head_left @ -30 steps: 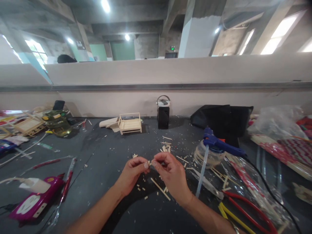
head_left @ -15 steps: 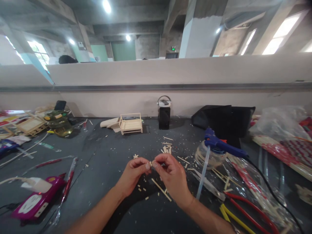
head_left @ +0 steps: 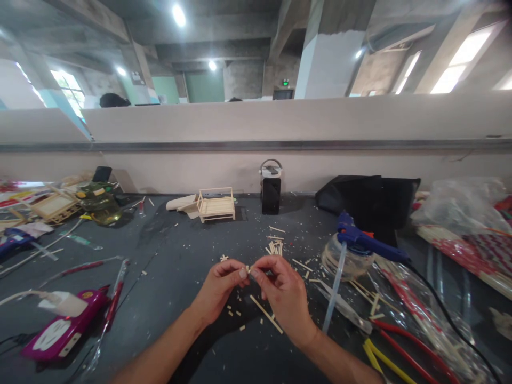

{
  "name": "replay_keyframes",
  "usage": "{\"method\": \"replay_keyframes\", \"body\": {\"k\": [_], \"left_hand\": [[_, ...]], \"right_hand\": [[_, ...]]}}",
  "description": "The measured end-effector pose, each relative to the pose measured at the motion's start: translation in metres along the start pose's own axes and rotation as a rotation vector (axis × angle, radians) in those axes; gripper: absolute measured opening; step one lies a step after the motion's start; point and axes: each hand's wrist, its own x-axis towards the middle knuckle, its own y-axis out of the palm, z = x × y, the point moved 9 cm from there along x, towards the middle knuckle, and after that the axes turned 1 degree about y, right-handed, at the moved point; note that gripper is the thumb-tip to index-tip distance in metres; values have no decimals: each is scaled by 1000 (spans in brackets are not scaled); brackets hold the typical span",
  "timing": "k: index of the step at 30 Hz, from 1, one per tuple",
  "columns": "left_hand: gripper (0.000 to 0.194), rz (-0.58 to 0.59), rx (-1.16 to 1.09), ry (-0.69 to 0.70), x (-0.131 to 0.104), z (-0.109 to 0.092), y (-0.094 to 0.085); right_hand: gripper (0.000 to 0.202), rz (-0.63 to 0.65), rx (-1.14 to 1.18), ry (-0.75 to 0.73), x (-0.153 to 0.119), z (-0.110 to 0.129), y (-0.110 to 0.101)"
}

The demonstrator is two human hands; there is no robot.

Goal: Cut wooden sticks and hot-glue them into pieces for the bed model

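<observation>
Between the fingertips of both hands sits a tiny pale wooden piece, mostly covered by the fingers. My left hand pinches it from the left, thumb against forefinger. My right hand grips it from the other side in the same way. Just beyond the left fingers lies a small star-like cluster of wood bits. Under the hands, a thin wooden stick rests on the dark table among short cut pieces. A pile of short sticks is right behind the right hand.
A miniature wooden bed frame stands at the back, left of a black-and-white device. To the right, a blue glue gun lies on a clear round container, near red-handled pliers. A purple power strip sits at left.
The whole view has shifted very slightly. Both hands keep their pinch on the small wooden piece, with hardly any motion.
</observation>
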Motion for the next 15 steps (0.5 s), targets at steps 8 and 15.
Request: {"method": "replay_keyframes", "body": {"k": [8,15], "left_hand": [[14,4,18,1,0,0,-1],[15,8,30,10,0,-2,0]], "right_hand": [[6,2,-5,8,0,0,0],[7,-9,-22,6,2,0,-1]]}}
